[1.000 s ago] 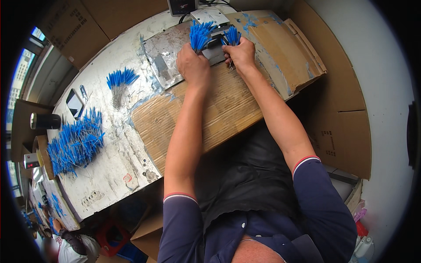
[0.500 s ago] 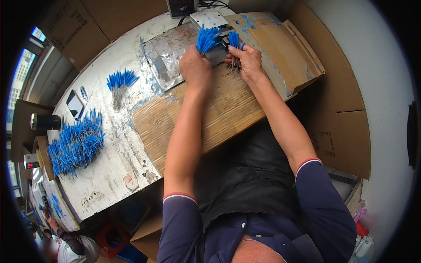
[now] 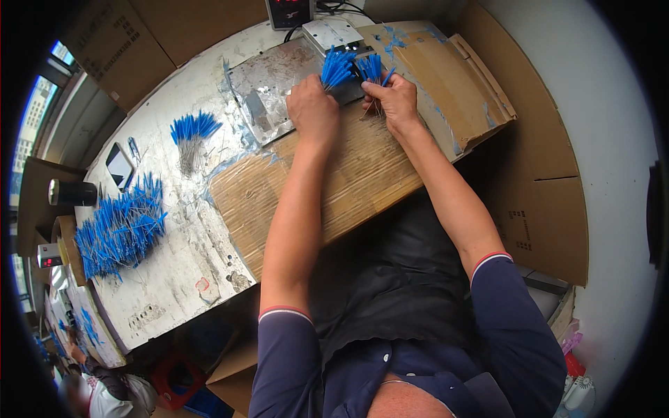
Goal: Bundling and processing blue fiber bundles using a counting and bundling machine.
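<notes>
Corrugated brown cardboard sheet (image 3: 334, 181) lies flat across the scratched white worktable (image 3: 174, 279) and serves as the reference for everything below. Both forearms rest over it, reaching to its far edge.

Beyond that far edge sits a worn grey metal plate (image 3: 268, 80), and just right of the plate a small pale box-shaped device (image 3: 334, 33) with cables behind it.

Well to the left of the cardboard lies a large loose heap of blue-sleeved thin wire pieces (image 3: 118, 230); a smaller fanned bunch of the same pieces (image 3: 191, 132) lies nearer the plate. No tray or bin holds either lot (they sit bare on the table).

At the cardboard's far edge, the left hand (image 3: 313, 108) is closed around a bundle of blue-tipped wire pieces (image 3: 336, 67), blue ends fanning away from the person toward the device. The right hand (image 3: 396, 97), just beside it, pinches a second smaller blue-tipped bundle (image 3: 371, 70), fingers curled shut. Both bundles run lengthwise away from the body. Right hand is nearer the device's front; whether either bundle touches the device cannot be told.
</notes>
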A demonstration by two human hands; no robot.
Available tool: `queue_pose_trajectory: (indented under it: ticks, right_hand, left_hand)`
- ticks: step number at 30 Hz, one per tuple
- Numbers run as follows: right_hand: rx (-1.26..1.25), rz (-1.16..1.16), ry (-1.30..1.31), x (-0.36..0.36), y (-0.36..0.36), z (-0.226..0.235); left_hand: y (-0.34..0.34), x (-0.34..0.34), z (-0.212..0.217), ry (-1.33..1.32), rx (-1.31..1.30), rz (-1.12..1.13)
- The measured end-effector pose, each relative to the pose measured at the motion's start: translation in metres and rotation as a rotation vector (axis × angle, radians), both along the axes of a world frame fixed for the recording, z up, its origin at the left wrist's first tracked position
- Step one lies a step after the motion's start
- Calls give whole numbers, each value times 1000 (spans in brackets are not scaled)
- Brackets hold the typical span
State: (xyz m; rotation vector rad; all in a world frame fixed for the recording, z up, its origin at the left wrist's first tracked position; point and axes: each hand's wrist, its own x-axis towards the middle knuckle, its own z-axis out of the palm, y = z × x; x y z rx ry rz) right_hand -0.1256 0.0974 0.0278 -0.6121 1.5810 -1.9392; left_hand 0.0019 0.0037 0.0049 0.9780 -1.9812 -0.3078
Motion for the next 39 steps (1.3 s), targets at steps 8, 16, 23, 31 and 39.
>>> queue_pose_trajectory:
  ticks: [8, 16, 23, 31, 39]
  right_hand:
    - [136, 80, -26, -3, -4, 7]
    - [259, -9, 86, -4, -21, 7]
    - [271, -68, 141, -4, -26, 2]
    - [28, -5, -89, -4, -15, 6]
    - [-66, -55, 138, 1, -6, -13]
  left_hand:
    - [-2, 0, 1, 92, 172, 144]
    - [-3, 0, 1, 133, 183, 138]
    - [-6, -2, -1, 182, 56, 128]
    - [-3, -1, -3, 119, 63, 25]
    - [-4, -2, -2, 74, 95, 9]
